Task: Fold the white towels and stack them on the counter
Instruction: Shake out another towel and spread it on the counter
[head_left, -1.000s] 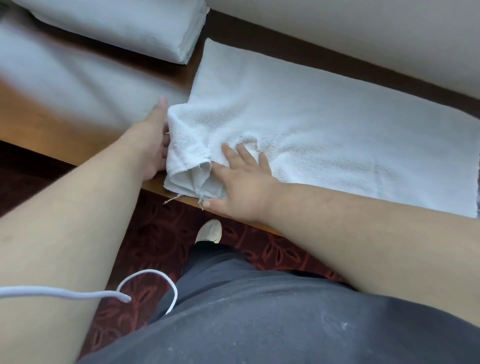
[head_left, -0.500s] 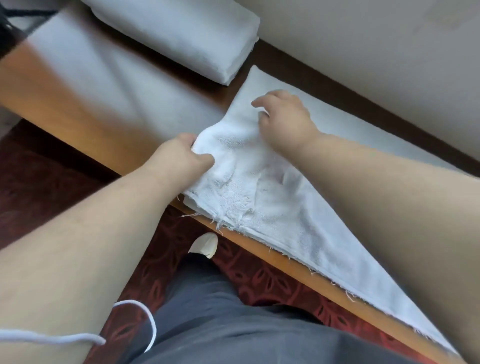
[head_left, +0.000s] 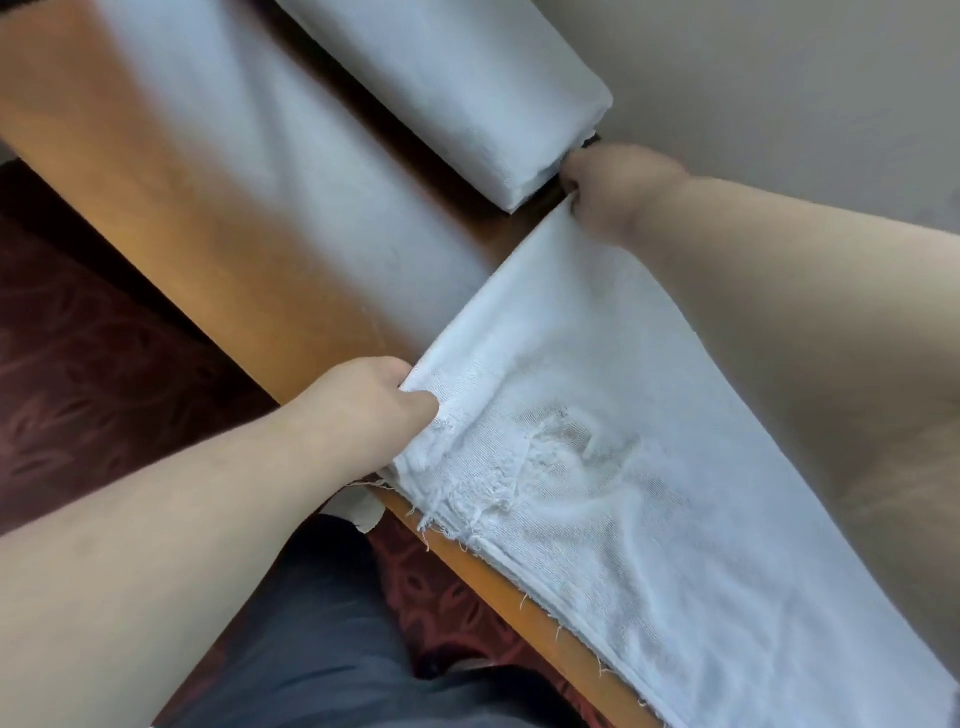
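A white towel, frayed and worn near its front edge, lies spread along the wooden counter to the right. My left hand grips the towel's near left corner at the counter's front edge. My right hand grips the far left corner by the wall, with my arm crossing over the cloth. A stack of folded white towels lies on the counter just beyond my right hand, against the wall.
A pale wall runs behind the counter. Below the counter's front edge is dark red patterned carpet. My dark grey trousers and a white shoe show underneath.
My right hand has gone from the towel's near corner to its far left corner and gripped it. My left hand closed on the near corner. The bunched end now lies stretched flat.
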